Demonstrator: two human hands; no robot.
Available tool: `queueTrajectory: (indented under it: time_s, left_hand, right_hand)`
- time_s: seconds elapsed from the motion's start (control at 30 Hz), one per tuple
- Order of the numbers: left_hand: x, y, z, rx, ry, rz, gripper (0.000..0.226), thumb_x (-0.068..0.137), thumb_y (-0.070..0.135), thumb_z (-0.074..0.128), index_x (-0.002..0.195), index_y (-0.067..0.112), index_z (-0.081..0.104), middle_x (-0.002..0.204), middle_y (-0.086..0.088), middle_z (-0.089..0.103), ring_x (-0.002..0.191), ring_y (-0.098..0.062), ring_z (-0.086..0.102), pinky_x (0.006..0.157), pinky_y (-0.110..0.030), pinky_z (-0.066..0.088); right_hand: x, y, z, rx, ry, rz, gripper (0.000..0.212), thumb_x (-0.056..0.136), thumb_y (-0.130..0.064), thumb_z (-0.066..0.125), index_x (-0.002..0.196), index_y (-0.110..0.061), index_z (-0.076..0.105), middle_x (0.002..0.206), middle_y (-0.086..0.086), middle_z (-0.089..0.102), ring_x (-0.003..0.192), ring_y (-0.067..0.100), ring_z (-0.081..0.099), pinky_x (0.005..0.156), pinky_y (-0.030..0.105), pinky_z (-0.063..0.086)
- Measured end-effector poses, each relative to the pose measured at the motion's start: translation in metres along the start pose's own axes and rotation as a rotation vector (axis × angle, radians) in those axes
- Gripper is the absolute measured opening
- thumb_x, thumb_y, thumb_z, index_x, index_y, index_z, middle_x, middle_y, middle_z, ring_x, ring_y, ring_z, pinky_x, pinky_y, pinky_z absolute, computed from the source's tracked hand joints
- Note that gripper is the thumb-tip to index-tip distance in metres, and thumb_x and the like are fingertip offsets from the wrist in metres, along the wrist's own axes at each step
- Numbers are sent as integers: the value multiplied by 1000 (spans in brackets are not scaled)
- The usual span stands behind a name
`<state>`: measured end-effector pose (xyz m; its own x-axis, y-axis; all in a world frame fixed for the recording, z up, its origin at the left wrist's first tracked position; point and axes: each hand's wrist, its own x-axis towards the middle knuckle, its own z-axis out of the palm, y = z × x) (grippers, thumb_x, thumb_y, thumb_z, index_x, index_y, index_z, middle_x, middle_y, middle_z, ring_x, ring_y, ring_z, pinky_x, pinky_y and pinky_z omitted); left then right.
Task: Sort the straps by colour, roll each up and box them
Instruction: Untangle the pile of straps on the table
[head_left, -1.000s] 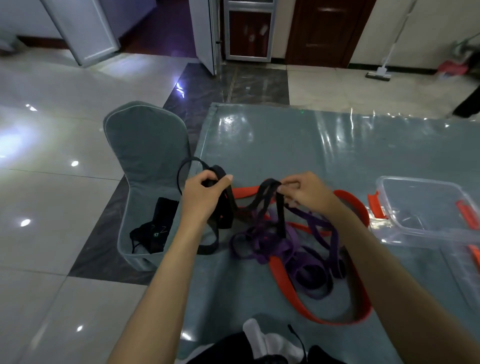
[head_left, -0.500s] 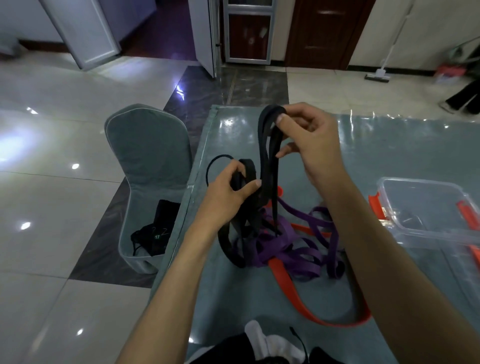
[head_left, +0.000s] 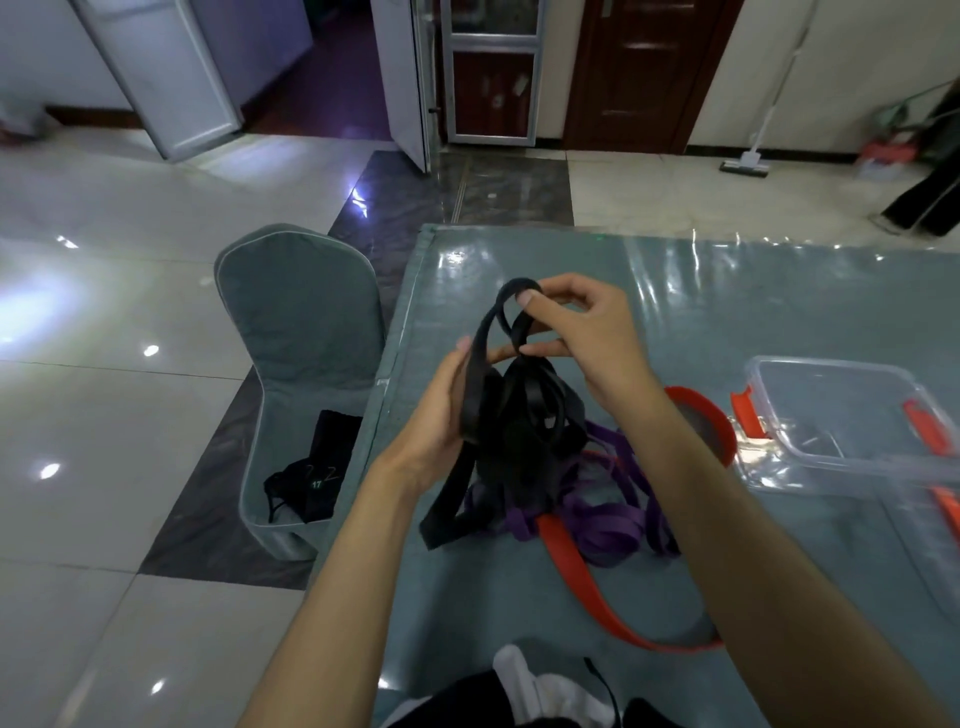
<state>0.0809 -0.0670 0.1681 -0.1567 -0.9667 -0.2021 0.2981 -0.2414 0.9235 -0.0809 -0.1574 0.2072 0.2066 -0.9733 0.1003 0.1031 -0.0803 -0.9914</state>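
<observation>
A bundle of black straps (head_left: 519, 415) hangs above the table between my hands. My left hand (head_left: 441, 415) grips the bundle from the left side. My right hand (head_left: 582, 338) pinches a loop of the same black strap at the top. Below them, purple straps (head_left: 602, 525) lie tangled on the table, with a wide orange strap (head_left: 582, 592) looping through and around them. One black end trails down onto the table by the purple pile.
A clear plastic box (head_left: 831, 415) with orange latches stands at the right on the grey-green table (head_left: 779, 312). A grey covered chair (head_left: 301, 332) with a black pouch on its seat stands at the table's left edge. Another person's legs show at the far right.
My right hand has come down from its raised position toward my left hand. The black strap is now gathered into a tighter bundle between both hands, lifted off the purple pile.
</observation>
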Motion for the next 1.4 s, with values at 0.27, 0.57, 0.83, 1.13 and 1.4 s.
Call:
queueTrajectory:
  time_s: [0.27, 0.57, 0.83, 1.13, 1.4]
  left_hand:
    - [10, -27, 17, 114, 246, 48, 37, 92, 9, 79, 128, 10, 71, 118, -12, 78, 118, -33, 72, 103, -40, 58]
    - [15, 25, 25, 228, 384, 248, 13, 89, 11, 83, 100, 11, 74, 85, 4, 78, 83, -8, 75, 74, -21, 59]
    - [22, 80, 81, 160, 282, 390, 14, 88, 14, 82, 100, 19, 77, 95, 0, 81, 90, -13, 77, 77, -23, 58]
    - [39, 83, 170, 144, 139, 394, 17, 84, 19, 84, 82, 36, 80, 91, 4, 81, 88, -11, 78, 72, -17, 57]
    - [37, 26, 262, 174, 64, 277, 13, 87, 18, 84, 97, 23, 79, 94, 1, 82, 90, -14, 79, 70, -18, 59]
  right_hand:
    - [-18, 36, -5, 53, -123, 139, 20, 88, -9, 83, 107, -10, 75, 96, 15, 75, 88, 24, 80, 68, 31, 64]
    - [-44, 81, -61, -135, 137, 103, 21, 100, -8, 68, 121, -10, 67, 104, -7, 73, 108, 18, 68, 90, 21, 56]
    - [-71, 70, -84, -127, 4, 104, 49, 104, -3, 57, 151, -9, 45, 140, 5, 57, 124, 17, 64, 106, 35, 53]
    - [-108, 52, -142, 132, 164, 127, 48, 96, -57, 63, 128, -22, 72, 132, 9, 72, 128, 26, 65, 116, 51, 45]
    - [-185, 29, -231, 110, 348, 99, 67, 89, -73, 62, 130, -20, 68, 119, 5, 77, 113, 27, 72, 93, 37, 60]
